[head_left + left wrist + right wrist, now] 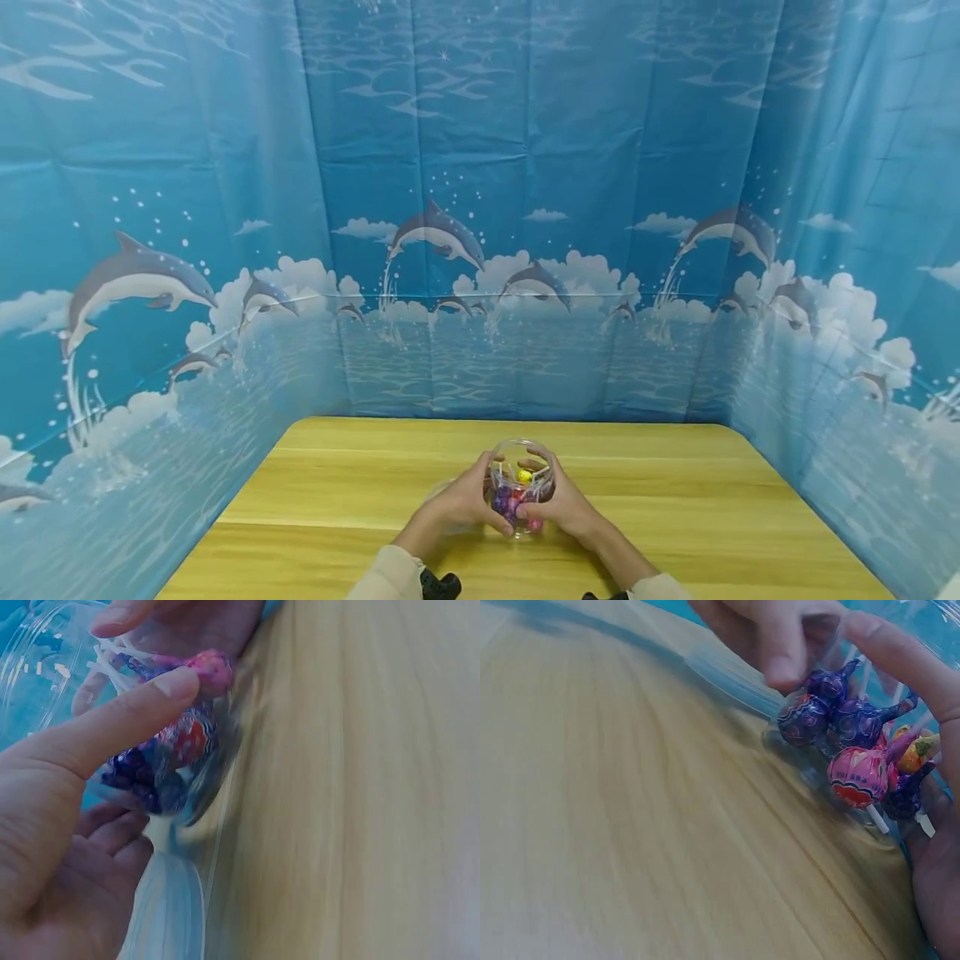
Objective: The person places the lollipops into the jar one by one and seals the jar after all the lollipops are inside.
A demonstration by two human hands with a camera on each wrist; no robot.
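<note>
A clear round jar (519, 461) stands upright at the front middle of the table, open at its top. Several wrapped lollipops (855, 776) lie inside it, purple, pink and red, plus a yellow one (524, 476), with white sticks poking up among them. My left hand (467, 500) grips the jar's left side, thumb across the near wall. From the other side my right hand (570, 505) holds it too, its thumb over the front and its fingers curled round the back.
Beside the jar, a clear round lid (169, 907) lies on the wooden table (337, 475), partly behind my left hand in the head view. A blue dolphin-print curtain (480, 358) encloses the table's back and sides.
</note>
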